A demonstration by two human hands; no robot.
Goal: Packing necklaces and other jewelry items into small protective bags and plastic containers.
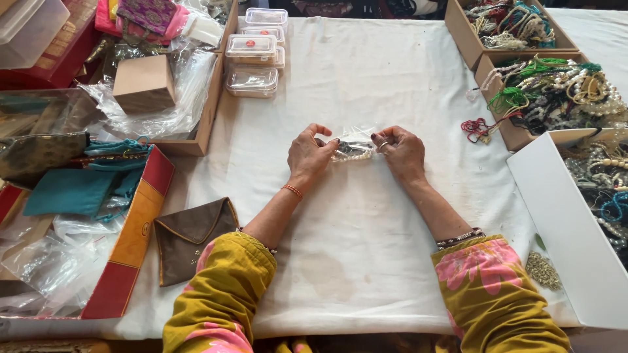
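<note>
I see a table under a white cloth (366,85), evenly lit (no hard shadows). Cardboard boxes (468,36) of beaded strings line its right side, clear plastic cases (252,59) sit at the top, and fabric pouches (72,189) crowd the left.

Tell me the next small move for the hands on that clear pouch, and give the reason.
Probably press the pouch's open edge shut. Both hands, left hand and right hand, pinch the small clear plastic pouch at its two ends above the white cloth, and a pearl strand already lies inside.
</note>
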